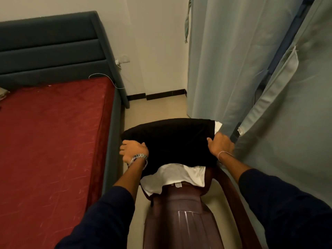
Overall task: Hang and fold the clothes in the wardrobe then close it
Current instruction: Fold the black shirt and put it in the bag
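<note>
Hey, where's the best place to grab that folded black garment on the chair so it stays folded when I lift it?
Probably grip the black garment at its two short side edges, one hand from each side, where the left hand and right hand already hold it. It lies as a wide flat rectangle over a white garment, so holding both ends should keep the fold flat and leave the white one behind.

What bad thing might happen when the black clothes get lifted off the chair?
The white garment lies under the black garment, so it may drag along and slip off the chair onto the floor. The right hand is right beside the wardrobe's fabric cover, which might snag.
</note>
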